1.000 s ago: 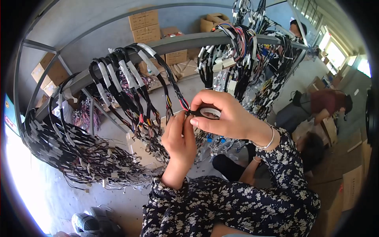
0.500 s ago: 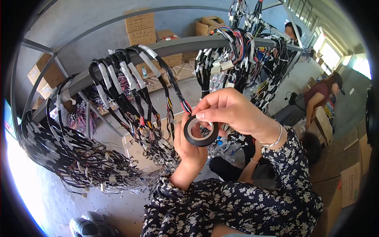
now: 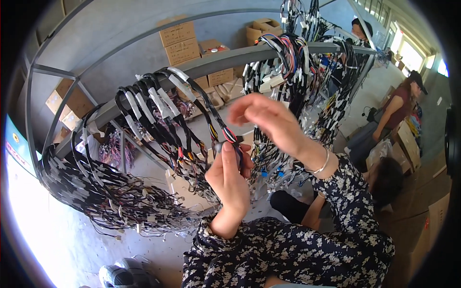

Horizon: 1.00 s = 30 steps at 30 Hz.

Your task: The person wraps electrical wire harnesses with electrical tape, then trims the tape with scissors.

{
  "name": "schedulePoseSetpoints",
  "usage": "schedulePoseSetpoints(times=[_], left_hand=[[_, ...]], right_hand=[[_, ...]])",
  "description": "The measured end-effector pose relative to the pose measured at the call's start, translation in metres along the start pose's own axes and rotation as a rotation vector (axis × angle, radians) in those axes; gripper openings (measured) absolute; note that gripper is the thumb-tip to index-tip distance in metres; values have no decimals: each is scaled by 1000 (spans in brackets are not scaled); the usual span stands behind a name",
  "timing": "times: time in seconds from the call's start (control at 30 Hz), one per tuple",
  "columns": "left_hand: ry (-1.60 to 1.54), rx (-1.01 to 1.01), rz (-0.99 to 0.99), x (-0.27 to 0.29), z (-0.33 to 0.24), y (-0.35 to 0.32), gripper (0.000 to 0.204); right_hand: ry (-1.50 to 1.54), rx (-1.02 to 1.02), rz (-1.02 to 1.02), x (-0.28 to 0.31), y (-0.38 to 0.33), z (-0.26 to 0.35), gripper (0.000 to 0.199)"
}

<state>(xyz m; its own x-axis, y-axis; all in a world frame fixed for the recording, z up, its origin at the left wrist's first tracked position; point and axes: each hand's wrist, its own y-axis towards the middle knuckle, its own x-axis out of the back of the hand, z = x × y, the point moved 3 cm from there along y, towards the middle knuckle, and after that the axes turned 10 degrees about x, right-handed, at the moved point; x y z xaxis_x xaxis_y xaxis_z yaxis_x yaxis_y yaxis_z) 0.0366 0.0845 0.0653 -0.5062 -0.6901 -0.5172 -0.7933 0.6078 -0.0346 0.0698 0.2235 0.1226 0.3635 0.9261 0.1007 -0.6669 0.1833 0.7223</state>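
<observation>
My left hand (image 3: 228, 177) is closed with the thumb up, pinching the end of a black-wrapped wire harness (image 3: 211, 109) where its red, white and black wires (image 3: 229, 134) come out. A dark edge shows between its fingers, perhaps the black tape roll, but most of it is hidden. My right hand (image 3: 271, 120) is raised to the right of the wires, apart from them. Its fingers are loosely stretched and blurred, and nothing shows in them. The harness hangs from a grey metal rail (image 3: 221, 58).
More harnesses (image 3: 144, 108) with white tape bands hang along the rail at left, and a thick bunch (image 3: 297, 72) hangs at right. Cardboard boxes (image 3: 178, 42) stand by the wall. A person in a maroon top (image 3: 396, 108) is at right; another person's dark head (image 3: 386, 180) is lower down.
My right hand has let go of the black tape roll and moved up, away from the wires. The roll, in plain view before, is now mostly hidden at my left hand.
</observation>
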Motion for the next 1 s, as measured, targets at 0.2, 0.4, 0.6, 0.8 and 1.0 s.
schedulePoseSetpoints(times=[0.2,0.4,0.6,0.8,1.0], left_hand=[[-98,56,66,9,-6,6,34],[16,22,5,8,-7,2,26],[354,-271,85,12,6,11,27],[557,-436,-58,8,14,11,23],[543,-529,-44,10,38,30,21]], right_hand=[[184,-476,552,-12,-8,7,39],[-153,-57,563,-6,-1,7,29],[-628,108,374,-6,-11,31,23],[-818,31,420,-7,-6,38,13],[-1033,495,377,2,-16,27,10]])
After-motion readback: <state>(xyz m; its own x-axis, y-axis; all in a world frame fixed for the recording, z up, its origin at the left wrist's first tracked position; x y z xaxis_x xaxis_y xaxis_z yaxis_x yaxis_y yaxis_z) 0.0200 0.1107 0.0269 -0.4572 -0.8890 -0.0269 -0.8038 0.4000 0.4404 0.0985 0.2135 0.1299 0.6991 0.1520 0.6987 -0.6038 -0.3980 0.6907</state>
